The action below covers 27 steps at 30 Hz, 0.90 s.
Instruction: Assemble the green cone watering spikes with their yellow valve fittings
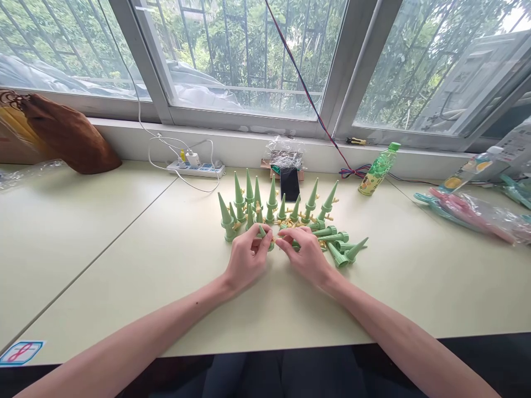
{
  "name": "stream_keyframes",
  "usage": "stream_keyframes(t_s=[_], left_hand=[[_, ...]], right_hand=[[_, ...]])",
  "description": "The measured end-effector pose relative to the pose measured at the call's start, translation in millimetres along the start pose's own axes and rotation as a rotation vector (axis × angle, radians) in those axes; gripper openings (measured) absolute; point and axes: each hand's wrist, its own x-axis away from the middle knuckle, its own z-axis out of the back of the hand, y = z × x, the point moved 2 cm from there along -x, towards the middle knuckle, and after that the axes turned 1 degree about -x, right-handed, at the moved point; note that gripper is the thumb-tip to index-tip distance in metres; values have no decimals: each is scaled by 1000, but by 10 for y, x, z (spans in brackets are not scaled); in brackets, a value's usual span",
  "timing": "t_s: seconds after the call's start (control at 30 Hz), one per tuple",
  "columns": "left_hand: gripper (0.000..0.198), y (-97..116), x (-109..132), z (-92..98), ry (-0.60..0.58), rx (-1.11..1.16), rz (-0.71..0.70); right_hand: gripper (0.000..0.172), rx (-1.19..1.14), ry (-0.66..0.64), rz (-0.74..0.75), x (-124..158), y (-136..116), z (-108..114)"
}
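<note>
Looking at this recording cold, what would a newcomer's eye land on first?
First, the cluster of upright green cones, at the centre of the view just beyond the hands. The left hand holds another green piece, while the right hand faces it, with loose green parts lying just to its right. Farther out, a green-capped bottle at the back right and a brown pouch at far left also stand out.
</note>
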Motion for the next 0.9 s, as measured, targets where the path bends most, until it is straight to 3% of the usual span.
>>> stream_keyframes(t_s=[0.23, 0.6, 0.73, 0.9], left_hand=[[18, -3, -6, 0, -14, 8, 32], [17, -16, 9, -7, -21, -8, 5], [17, -16, 7, -4, -7, -11, 16], [18, -27, 0, -1, -1, -10, 25]], right_hand=[[8, -3, -21, 46, -1, -3, -12], [31, 40, -54, 13, 2, 8, -20], [9, 3, -17, 32, 4, -10, -9], [4, -8, -20, 50, 2, -11, -15]])
